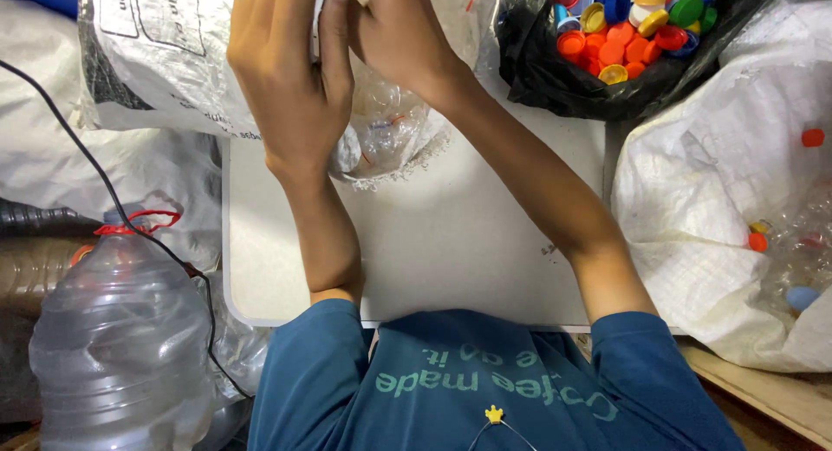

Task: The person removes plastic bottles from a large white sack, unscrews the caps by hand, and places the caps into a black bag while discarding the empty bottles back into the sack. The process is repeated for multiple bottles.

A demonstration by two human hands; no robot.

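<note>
My left hand (290,78) and my right hand (403,35) are raised together at the top of the view, above a white table (451,234). Both hands close around a clear plastic bottle (334,9), of which only a sliver shows between the fingers. Just beyond and below the hands, a clear plastic bag (394,135) of crushed transparent bottles rests on the table's far side.
A black bag (555,78) filled with several coloured bottle caps (620,35) sits at the top right. White woven sacks lie at right (702,200) and top left (156,61). A large clear water jug (121,330) with a red ring stands at lower left, crossed by a black cable (113,191).
</note>
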